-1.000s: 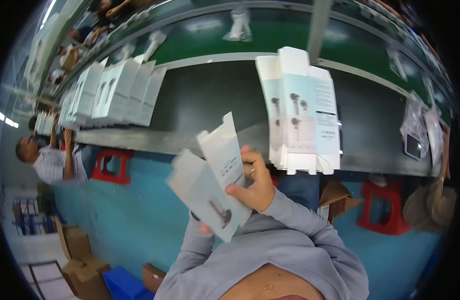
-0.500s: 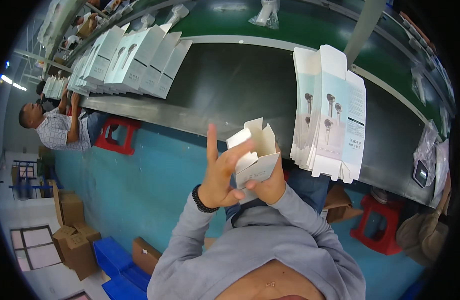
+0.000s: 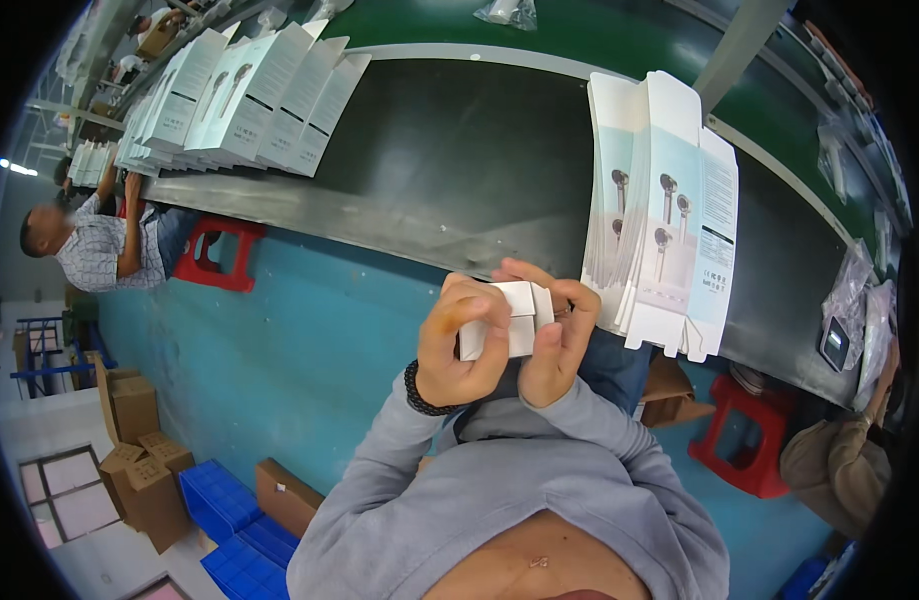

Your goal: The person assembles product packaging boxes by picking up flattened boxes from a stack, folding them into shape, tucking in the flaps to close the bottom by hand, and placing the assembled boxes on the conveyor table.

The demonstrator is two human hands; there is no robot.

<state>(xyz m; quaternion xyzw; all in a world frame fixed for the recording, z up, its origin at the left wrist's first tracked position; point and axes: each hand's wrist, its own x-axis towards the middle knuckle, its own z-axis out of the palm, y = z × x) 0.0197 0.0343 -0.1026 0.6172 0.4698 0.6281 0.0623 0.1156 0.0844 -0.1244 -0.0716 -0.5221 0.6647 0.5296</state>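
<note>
Close in front of the waist, the left hand curls its fingers round one side of a small white paperboard carton, while the right hand grasps the other side, its thumb raised along the near edge. The carton is held clear of the surface, just short of its front edge; its upturned end shows smooth matte flaps with crisp folds, and the fingers hide much of its walls. A bracelet of dark, round beads circles the left wrist, below a soft grey sleeve.

Just beyond the right hand, a fanned stack of flattened cartons printed with earphones lies on the dark, slightly glossy surface, tabs over its edge, blocking part of the view behind. A metal post rises past its far end. Farther left, printed cartons lean in an overlapping row. Crinkled clear plastic bags lie at far right. Below stand red plastic stools, brown cardboard boxes and blue plastic crates; a co-worker sits at left.
</note>
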